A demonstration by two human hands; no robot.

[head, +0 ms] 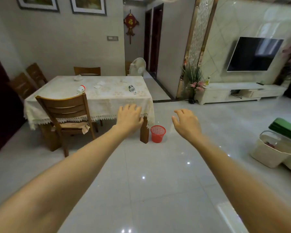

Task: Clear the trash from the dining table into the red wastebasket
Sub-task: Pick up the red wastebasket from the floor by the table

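Observation:
The dining table (107, 101) stands ahead, draped in a cream lace cloth. On it lie a tipped paper cup (81, 89), a plastic bottle (132, 89) on its side, and crumpled tissues (99, 84), with more tissue at the far edge (78, 78). The red mesh wastebasket (158, 133) sits on the floor by the table's near right leg. My left hand (129, 118) and my right hand (186, 123) are stretched forward in the air, fingers spread, holding nothing, well short of the table.
A wooden chair (67, 111) is tucked at the table's near side, others stand left and behind. A white basket (271, 151) sits on the floor at right, with a sofa edge beside it. A fan (138, 66), a vase of flowers (192, 84) and a TV cabinet (239, 92) stand beyond.

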